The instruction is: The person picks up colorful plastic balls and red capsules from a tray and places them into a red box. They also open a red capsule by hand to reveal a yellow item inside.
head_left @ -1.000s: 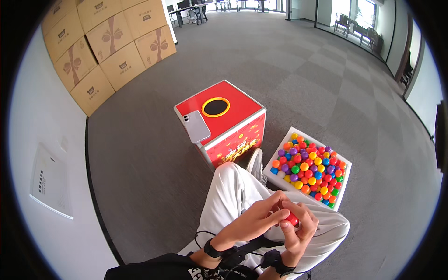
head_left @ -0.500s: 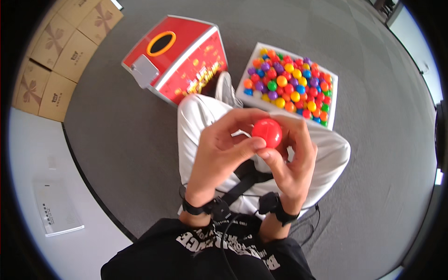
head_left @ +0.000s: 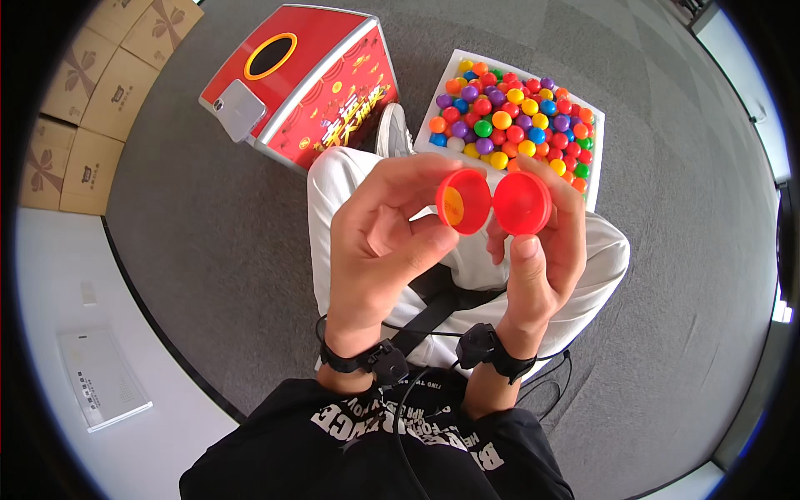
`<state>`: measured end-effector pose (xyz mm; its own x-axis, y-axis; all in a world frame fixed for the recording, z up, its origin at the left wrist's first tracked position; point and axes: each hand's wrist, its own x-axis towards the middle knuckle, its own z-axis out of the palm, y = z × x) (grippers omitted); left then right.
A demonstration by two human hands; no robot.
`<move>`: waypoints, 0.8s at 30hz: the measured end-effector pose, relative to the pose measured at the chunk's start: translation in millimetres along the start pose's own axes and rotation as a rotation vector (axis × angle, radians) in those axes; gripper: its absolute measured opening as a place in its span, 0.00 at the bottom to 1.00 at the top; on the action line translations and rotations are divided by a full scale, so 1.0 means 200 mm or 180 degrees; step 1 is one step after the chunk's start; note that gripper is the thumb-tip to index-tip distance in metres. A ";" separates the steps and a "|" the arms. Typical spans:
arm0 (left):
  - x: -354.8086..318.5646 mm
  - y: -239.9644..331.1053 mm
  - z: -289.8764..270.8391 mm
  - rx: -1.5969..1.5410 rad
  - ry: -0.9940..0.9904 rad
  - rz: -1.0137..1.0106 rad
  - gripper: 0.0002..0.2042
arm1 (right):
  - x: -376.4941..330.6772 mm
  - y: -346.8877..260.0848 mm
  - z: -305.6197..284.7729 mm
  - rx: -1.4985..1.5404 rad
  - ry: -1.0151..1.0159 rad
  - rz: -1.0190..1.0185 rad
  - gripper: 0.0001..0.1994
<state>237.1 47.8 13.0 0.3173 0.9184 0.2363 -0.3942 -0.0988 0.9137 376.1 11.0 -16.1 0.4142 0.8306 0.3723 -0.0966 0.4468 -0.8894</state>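
Both hands are up over the lap: left hand pinches one red capsule half, right hand grips the other half just beside it. Beyond sit a white ball tray and red box.

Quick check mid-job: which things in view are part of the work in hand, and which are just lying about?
In use:
left hand holding red half-shell
right hand holding other red half-shell
white tray of coloured balls
red box with round hole

Lying about:
cardboard boxes
white flat device
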 end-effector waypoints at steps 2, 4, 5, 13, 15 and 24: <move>0.01 -0.01 -0.01 -0.0016 0.0003 0.0016 0.24 | 0.01 0.00 0.00 -0.0019 0.0076 0.0050 0.32; 0.01 0.00 -0.03 -0.0036 0.0049 0.0040 0.24 | 0.02 0.00 0.00 0.0021 0.0029 0.0100 0.30; 0.02 0.01 -0.04 -0.0067 0.0079 0.0068 0.25 | 0.03 -0.02 -0.01 0.0008 -0.0108 0.0277 0.26; 0.03 0.01 -0.04 -0.0410 -0.0048 -0.0090 0.19 | 0.05 -0.04 -0.01 -0.0161 -0.0159 0.0492 0.20; 0.04 0.02 -0.03 -0.0069 0.0149 -0.0222 0.23 | 0.05 -0.03 -0.02 -0.0231 -0.0187 0.0527 0.20; 0.04 0.00 -0.04 0.0131 0.0296 -0.0523 0.19 | 0.06 -0.01 -0.03 -0.0112 -0.0149 0.0832 0.18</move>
<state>233.4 57.3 11.9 0.2926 0.9548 0.0530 -0.3075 0.0414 0.9507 386.2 17.4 -10.8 0.3371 0.9310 0.1399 -0.1628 0.2040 -0.9653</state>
